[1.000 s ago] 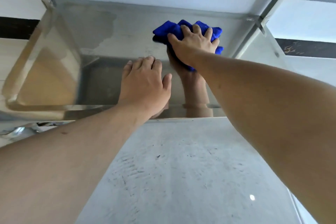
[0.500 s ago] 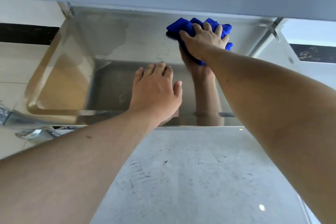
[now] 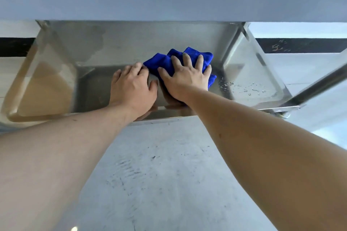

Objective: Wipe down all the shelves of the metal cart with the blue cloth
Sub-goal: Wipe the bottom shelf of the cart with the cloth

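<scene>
The blue cloth (image 3: 174,60) now sits nearer the front edge of the metal cart's lower shelf (image 3: 90,88), drawn back from the rear wall where it lay a second ago. The right hand (image 3: 185,77) presses flat on it, fingers (image 3: 199,62) spread apart and straight. The left hand (image 3: 131,88) lies palm-down just beside it, fingers together, its fingertips possibly touching the cloth's edge. Water droplets (image 3: 246,88) bead on the shelf at right.
</scene>
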Demonstrator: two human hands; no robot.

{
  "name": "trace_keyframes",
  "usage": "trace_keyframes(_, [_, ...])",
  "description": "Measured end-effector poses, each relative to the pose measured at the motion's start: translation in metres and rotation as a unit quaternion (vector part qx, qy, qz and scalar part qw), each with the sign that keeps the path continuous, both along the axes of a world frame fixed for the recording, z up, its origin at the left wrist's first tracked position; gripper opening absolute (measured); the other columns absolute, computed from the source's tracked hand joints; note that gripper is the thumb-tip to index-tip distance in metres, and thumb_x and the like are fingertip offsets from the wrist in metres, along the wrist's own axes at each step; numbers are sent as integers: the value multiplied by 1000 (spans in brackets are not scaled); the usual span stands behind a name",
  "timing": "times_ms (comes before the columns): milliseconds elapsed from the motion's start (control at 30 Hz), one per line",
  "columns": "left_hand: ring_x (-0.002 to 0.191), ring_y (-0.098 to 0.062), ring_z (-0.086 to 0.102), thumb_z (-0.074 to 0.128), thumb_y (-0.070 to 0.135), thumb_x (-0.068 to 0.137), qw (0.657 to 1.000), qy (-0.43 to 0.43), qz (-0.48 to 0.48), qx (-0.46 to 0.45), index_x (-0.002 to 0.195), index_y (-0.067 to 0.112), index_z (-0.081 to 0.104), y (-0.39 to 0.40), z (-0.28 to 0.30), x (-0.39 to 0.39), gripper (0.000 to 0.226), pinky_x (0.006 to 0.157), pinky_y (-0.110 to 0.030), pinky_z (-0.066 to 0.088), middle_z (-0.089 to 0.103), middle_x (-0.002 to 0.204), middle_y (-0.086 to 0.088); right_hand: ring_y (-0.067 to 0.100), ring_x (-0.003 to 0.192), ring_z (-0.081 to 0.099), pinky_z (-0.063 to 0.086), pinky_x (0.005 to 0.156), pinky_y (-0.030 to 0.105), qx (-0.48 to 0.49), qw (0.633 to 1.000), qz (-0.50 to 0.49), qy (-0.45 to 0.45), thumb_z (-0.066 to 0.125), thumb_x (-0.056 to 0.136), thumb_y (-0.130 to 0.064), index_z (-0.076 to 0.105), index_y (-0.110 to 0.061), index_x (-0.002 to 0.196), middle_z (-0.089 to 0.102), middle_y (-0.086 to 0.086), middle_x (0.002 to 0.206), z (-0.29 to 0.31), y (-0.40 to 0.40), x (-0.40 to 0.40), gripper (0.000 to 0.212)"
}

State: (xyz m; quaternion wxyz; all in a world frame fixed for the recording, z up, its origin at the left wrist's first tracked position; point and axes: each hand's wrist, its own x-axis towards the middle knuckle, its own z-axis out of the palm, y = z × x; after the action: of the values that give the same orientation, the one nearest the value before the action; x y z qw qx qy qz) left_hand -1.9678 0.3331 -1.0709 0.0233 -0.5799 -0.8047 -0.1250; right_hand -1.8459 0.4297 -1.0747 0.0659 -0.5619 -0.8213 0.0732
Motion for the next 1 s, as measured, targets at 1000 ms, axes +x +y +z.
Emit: trace_keyframes(1000, [124,-30,48,46,13,89,977,-109,-181,5,130,9,50,52,17,126,41,106,-42,36,57,132,-11,39,150,8,5,115,62,0,990,-136,-28,16,82,-80,32,-48,146,26,-6,163,3,-7,140,73])
